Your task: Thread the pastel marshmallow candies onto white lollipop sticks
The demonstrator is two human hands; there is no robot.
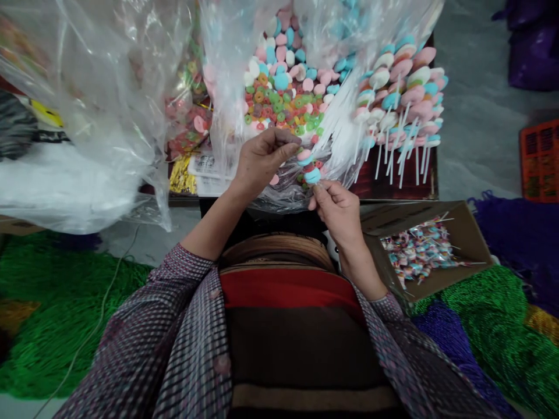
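My right hand pinches the lower end of a candy skewer, just under its blue piece. Pink, blue and dark reddish sweets are threaded on it in a short stack. My left hand is at the skewer's upper end, thumb and fingers pinched together; what lies between them is hidden. Behind both hands, an open plastic bag holds gummy rings and pink, white and blue candy discs. White sticks lie bunched just right of the rings.
Loaded candy skewers are piled at the table's right end. Below them, a cardboard box holds wrapped ones. Clear plastic bags cover the left side, near gold ties. Green strands lie on the floor; an orange crate stands far right.
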